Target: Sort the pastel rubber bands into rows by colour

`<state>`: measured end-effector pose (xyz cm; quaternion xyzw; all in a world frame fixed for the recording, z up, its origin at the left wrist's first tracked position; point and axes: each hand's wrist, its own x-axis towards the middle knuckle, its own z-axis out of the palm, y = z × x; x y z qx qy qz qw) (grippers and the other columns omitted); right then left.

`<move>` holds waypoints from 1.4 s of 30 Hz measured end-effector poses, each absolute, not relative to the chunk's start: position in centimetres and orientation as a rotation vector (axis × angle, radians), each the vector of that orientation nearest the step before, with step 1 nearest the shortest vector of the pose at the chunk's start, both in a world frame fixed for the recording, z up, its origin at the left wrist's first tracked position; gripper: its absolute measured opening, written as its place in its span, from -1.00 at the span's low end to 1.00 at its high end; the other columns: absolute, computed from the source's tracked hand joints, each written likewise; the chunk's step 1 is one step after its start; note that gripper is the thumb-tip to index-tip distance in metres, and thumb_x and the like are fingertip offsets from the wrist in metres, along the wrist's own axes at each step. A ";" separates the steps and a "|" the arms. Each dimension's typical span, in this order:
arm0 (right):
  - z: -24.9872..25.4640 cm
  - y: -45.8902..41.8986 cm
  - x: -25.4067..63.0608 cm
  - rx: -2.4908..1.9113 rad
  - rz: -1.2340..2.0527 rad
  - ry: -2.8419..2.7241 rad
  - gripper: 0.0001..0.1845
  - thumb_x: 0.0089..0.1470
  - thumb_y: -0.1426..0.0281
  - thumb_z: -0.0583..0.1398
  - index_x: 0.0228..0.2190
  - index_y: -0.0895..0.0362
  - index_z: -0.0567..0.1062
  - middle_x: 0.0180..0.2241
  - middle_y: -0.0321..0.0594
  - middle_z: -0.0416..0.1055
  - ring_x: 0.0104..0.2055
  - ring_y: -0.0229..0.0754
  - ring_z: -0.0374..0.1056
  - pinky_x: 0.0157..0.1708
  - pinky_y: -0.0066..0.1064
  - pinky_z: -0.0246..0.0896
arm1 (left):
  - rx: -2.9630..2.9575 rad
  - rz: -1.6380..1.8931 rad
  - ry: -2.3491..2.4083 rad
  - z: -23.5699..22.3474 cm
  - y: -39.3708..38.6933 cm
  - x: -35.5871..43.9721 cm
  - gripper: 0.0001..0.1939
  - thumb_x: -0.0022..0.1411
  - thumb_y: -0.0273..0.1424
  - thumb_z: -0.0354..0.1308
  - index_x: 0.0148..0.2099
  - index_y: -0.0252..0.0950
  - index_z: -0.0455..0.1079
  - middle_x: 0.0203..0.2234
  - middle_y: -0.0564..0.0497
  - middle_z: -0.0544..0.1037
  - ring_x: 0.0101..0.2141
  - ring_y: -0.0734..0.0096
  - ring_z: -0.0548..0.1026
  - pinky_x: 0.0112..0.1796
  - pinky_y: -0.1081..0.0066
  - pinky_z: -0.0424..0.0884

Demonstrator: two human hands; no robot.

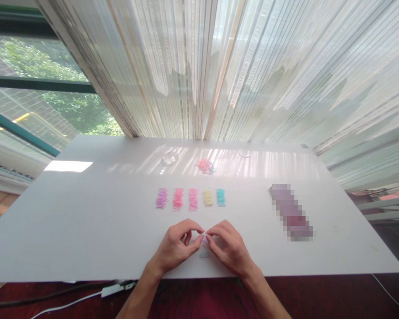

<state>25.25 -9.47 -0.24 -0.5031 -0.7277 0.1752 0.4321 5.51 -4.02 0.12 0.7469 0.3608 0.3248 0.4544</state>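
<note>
My left hand point(177, 246) and my right hand point(231, 248) meet over the front of the white table point(86, 221). Thumb and forefinger of each are pinched together, fingertips almost touching. Whatever lies between them is too small to make out. A pale lilac bit point(205, 240) shows just under the fingertips, and a small greyish patch point(204, 255) lies below it. Beyond the hands, thin small strands form a row of bundles: purple point(162, 198), red-pink point(177, 199), pink point(193, 199), yellow point(207, 198) and teal point(221, 197).
Farther back is a mixed, multicoloured heap point(206, 166). A clear round dish point(170, 158) stands to its left, and another clear rim point(245, 153) shows to its right. A blurred-out oblong object point(291, 213) lies at right. Striped curtains point(193, 66) hang along the back edge.
</note>
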 end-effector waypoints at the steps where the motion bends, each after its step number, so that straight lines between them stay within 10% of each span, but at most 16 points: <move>1: -0.3 -9.5 25.2 -1.254 0.438 -1.812 -0.91 0.26 0.49 0.21 -0.24 0.07 0.53 -0.37 -0.20 0.50 -0.32 -0.13 0.38 -0.33 -0.30 0.36 | 1.853 0.796 0.881 0.0 -4.0 5.5 -0.90 0.30 -0.40 0.21 -0.17 -0.28 0.53 -0.39 0.00 0.57 -0.55 0.55 0.33 -0.52 0.53 0.34; 42: -0.1 -9.7 25.2 -1.185 0.389 -1.784 -0.70 0.19 0.50 0.28 -0.03 0.06 0.52 -0.30 -0.18 0.51 -0.28 -0.13 0.44 -0.30 -0.32 0.44 | 1.891 0.752 0.901 -0.1 -3.9 5.4 -0.91 0.32 -0.40 0.20 -0.21 -0.28 0.53 -0.45 0.07 0.52 -0.54 0.54 0.31 -0.48 0.52 0.29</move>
